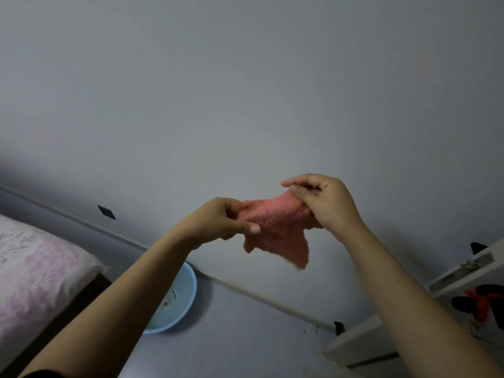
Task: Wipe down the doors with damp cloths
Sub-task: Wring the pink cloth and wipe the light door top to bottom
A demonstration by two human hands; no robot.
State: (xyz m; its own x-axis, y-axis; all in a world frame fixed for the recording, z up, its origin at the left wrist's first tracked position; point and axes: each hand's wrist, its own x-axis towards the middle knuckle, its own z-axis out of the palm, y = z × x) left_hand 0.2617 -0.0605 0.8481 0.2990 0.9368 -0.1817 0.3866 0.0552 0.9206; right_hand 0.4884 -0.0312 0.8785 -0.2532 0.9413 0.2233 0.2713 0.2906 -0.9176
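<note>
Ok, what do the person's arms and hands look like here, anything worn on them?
Both forearms are bare up to the frame edge. The left hand and right hand wear no gloves, and no rings, watch or bracelet show. Nails are short and unpainted where visible. A dark bit of fabric, perhaps a sleeve, shows at the bottom left by the left arm.

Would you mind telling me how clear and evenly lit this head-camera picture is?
Head view: dim, flat light with no glare; the wide lens tilts and bends the wall's base line; the cloth's lower tip is smeared by motion; left hand and right hand pinching it look fairly sharp; the basin is soft.
</note>
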